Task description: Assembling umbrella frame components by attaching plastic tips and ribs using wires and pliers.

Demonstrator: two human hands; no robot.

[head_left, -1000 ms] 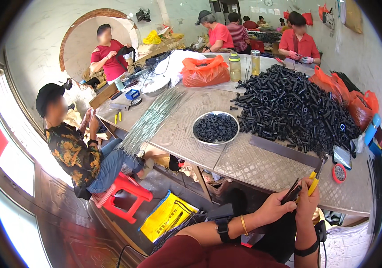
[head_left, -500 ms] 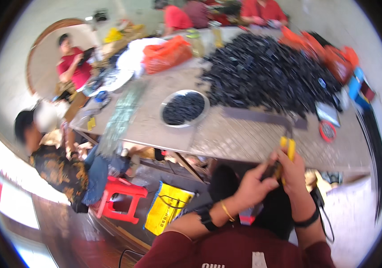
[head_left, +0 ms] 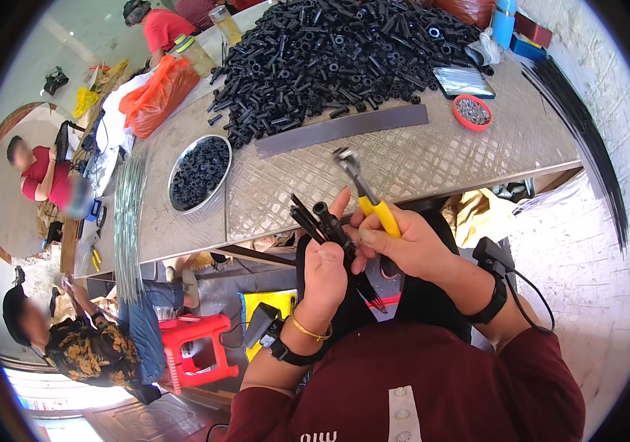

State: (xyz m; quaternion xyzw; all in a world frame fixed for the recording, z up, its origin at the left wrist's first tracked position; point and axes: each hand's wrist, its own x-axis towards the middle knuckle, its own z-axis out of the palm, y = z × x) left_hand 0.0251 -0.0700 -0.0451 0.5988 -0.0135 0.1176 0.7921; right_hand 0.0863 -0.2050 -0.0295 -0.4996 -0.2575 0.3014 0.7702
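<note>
My left hand (head_left: 326,276) is closed around a bundle of thin black rods (head_left: 306,221) and a short black tube (head_left: 324,212), tilted up toward the table. The lower ends of the rods fan out over my lap. Just to the right, my right hand (head_left: 421,243) grips pliers (head_left: 385,214) with yellow handles; their metal head points up over the table's near edge. The right fingertips also come against the bundle, beside the left hand. Whether they pinch a part of it is hidden.
A large heap of black tubular parts (head_left: 329,62) covers the far table (head_left: 285,188). Nearer are a grey strip (head_left: 344,130), a metal bowl (head_left: 174,197) of black pieces, a red dish (head_left: 482,127) of small metal bits, and thin wires (head_left: 128,221). A red stool (head_left: 208,331) and co-workers are leftward.
The view has swung right and down, so the table things appear further left. My hands have come slightly apart, and the rods and tube in my left hand now show clearly.
</note>
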